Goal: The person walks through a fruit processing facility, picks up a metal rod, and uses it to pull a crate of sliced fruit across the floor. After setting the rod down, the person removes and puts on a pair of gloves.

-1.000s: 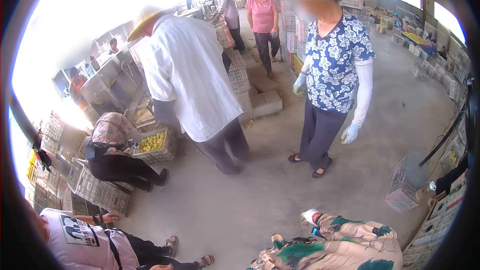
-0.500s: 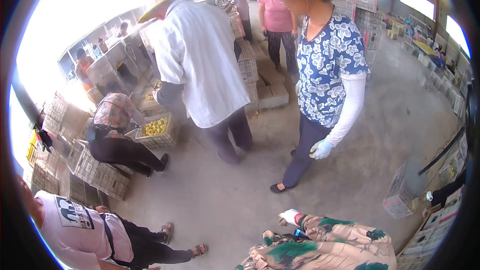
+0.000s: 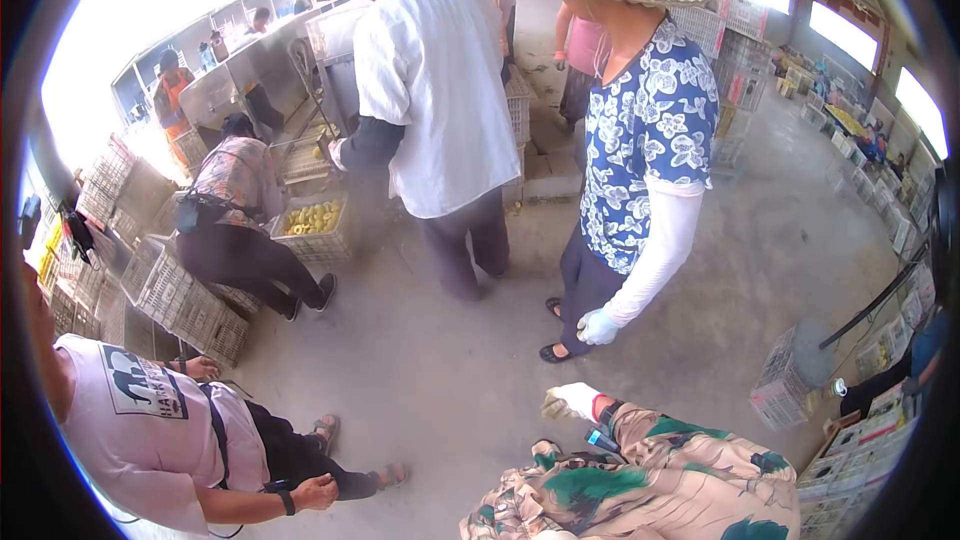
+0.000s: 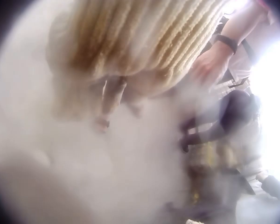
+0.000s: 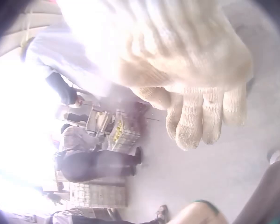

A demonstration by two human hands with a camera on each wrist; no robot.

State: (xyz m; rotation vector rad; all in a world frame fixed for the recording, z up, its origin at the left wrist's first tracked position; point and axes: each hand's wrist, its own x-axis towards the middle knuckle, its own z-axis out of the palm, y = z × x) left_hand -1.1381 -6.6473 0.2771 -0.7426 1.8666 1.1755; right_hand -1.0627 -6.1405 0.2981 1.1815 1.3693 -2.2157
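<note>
My right hand (image 3: 573, 402), in a white knit glove with a red cuff, hangs in front of my camouflage sleeve (image 3: 690, 440) in the head view. The right wrist view shows the same glove (image 5: 191, 93) close up, its fingers loosely bent downward with nothing between them. My left hand (image 4: 135, 42), also in a ribbed knit glove, fills the top of the hazy left wrist view; nothing shows in its grasp. Beyond it, a bare forearm with a dark wristband (image 4: 227, 43) belongs to the person in the printed pale T-shirt (image 3: 130, 420).
A person in a straw hat and blue floral shirt (image 3: 650, 140) stands ahead on the concrete floor (image 3: 430, 380). Another in a white shirt (image 3: 440, 90) faces machinery. Someone bends beside a crate of yellowish fruit (image 3: 312, 220). Stacked crates (image 3: 185, 300) stand left; more crates (image 3: 860, 470) line the right.
The head view has shifted. The person in blue floral has come closer and turned leftward. My right hand has moved left and up in view. The person in the T-shirt has raised a forearm.
</note>
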